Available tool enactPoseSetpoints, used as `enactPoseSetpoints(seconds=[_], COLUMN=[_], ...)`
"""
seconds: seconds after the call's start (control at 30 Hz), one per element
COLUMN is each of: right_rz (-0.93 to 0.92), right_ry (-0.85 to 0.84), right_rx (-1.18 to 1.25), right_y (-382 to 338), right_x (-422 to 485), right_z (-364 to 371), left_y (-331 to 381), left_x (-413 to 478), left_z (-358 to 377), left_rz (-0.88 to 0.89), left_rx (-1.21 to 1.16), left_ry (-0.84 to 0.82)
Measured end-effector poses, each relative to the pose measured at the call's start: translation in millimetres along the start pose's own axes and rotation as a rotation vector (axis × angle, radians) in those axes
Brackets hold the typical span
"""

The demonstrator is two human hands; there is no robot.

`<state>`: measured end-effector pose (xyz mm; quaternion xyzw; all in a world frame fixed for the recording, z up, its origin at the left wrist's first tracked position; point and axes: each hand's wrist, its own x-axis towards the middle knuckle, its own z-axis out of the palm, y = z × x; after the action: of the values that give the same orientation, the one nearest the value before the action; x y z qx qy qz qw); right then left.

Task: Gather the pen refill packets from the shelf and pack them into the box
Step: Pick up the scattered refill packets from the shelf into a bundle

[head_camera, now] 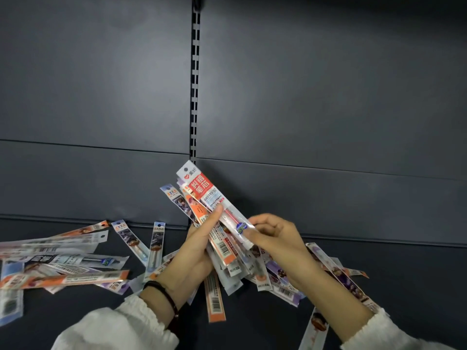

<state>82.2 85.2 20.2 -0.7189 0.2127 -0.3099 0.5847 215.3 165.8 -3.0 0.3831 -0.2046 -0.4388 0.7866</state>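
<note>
My left hand (192, 251) grips a fanned bundle of pen refill packets (192, 205), held upright above the shelf. On top of the bundle lies a packet with a red label (202, 189); my right hand (275, 238) pinches its lower end while my left thumb presses on it. Several more packets lie loose on the dark shelf (417, 286): a pile at the left (60, 261), some under my hands (214, 296), others at the right (338, 274). No box is in view.
The dark back panel (328, 109) of the shelving rises right behind my hands, with a slotted upright (194, 84) down its middle. White sleeves cover both forearms; a black band circles my left wrist (164, 294).
</note>
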Motion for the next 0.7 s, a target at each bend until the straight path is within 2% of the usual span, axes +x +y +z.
enactPoseSetpoints(seconds=[0.13,0.3,0.43,0.57,0.7], right_rz=[-0.105,-0.172,-0.084,0.09,0.155], right_ry=[-0.139,-0.153,-0.051,-0.174,-0.17], right_rx=[-0.151,-0.192,-0.134,-0.242,-0.142], right_y=[2,5,4,10,14], right_x=[-3,-4,-1,1,5], right_z=[4,7,3,-2,-6], left_y=[-1,-2,1,4,5], left_x=[3,6,8,14,11], left_z=[-3,-4,-9,-15,-11], left_rz=[-0.004,-0.012,-0.004,0.011,0.003], left_rx=[-0.004,-0.004,-0.073,-0.139,-0.145], left_ry=[-0.041,-0.11,-0.116,-0.119,-0.105])
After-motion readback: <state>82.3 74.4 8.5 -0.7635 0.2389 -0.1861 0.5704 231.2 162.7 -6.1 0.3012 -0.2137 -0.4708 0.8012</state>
